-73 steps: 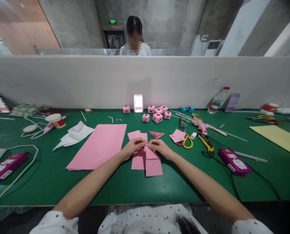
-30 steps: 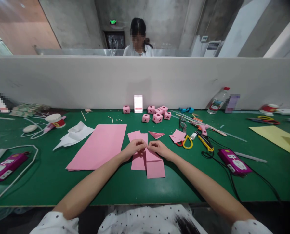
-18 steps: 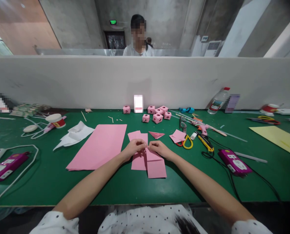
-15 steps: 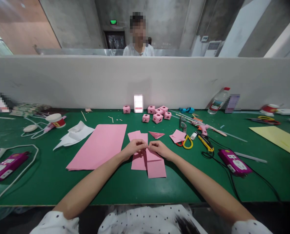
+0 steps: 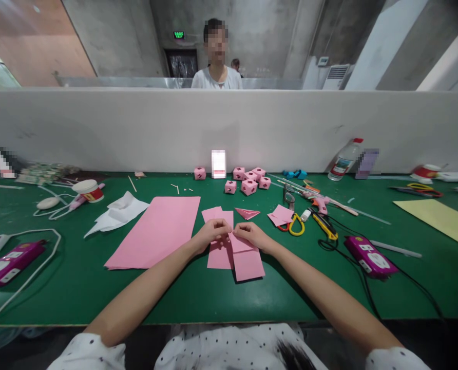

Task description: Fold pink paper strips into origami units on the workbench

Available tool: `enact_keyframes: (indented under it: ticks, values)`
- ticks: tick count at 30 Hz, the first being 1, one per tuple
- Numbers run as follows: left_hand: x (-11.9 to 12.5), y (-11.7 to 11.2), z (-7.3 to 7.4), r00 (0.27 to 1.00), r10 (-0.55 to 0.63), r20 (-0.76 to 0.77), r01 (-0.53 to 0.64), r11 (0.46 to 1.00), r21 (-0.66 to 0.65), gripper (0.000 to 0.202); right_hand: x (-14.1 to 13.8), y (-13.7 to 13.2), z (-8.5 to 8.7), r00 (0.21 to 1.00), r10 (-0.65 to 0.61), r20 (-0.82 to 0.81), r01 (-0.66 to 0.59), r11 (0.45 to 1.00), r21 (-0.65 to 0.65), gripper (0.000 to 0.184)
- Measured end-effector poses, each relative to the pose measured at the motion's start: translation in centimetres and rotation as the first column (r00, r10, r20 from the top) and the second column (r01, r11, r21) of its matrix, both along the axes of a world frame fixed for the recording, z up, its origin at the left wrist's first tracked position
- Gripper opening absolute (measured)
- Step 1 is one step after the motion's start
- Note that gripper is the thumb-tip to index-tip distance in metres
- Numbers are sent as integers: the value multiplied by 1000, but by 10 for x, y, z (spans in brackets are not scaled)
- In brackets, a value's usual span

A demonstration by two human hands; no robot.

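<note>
Strip (image 5: 249, 263), pink, creased: one, centre of table (image 5: 198, 303), lower end toward the near edge. Right hand (image 5: 252, 235): pinching its top. Left hand (image 5: 214, 233): pinching the same end, fingertips just beside the right's. Sheets (image 5: 218, 259), pink: under the left hand, beside the strip. Hazards, as judged: skewed crease, should either pinch slip; sheets dragged, should the left hand catch them.

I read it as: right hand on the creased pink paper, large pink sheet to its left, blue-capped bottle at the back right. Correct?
Not quite: the head view shows a red cap on the bottle, not blue. The right hand, creased pink paper and large pink sheet are as you say.
</note>
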State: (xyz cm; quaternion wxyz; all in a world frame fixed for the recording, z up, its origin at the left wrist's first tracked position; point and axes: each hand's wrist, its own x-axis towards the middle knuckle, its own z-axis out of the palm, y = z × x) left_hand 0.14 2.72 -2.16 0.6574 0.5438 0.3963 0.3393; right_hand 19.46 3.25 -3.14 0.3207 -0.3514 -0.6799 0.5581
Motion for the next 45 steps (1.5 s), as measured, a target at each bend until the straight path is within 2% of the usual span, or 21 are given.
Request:
enact_keyframes:
  ticks: [9,14,22,26,32,38,45]
  values:
    - [-2,0,1,999,-13,45,14,1000,-17,36,-1,-4,5,1000,12,19,-12,1000,2,41]
    - [0,0,0,1000,10,11,-10,1000,-14,35,0,-3,4,1000,1,16,-2,999,36,41]
    - [0,0,0,997,-74,-17,74,997,15,37,-2,-2,0,1000,0,17,0,999,36,40]
    - [-2,0,-2,997,-71,-8,71,997,22,39,-5,-2,-2,999,-46,23,46,999,7,37]
    - [-1,2,-1,996,-91,9,91,996,9,36,-4,-1,1,1000,-25,6,25,1000,3,23]
    - [-20,15,14,996,35,78,-39,998,51,32,0,2,3,995,-22,-102,14,997,-74,16]
    - [-36,26,19,959,214,185,-214,977,-17,32,6,2,-2,983,-5,-185,-25,987,-158,15]
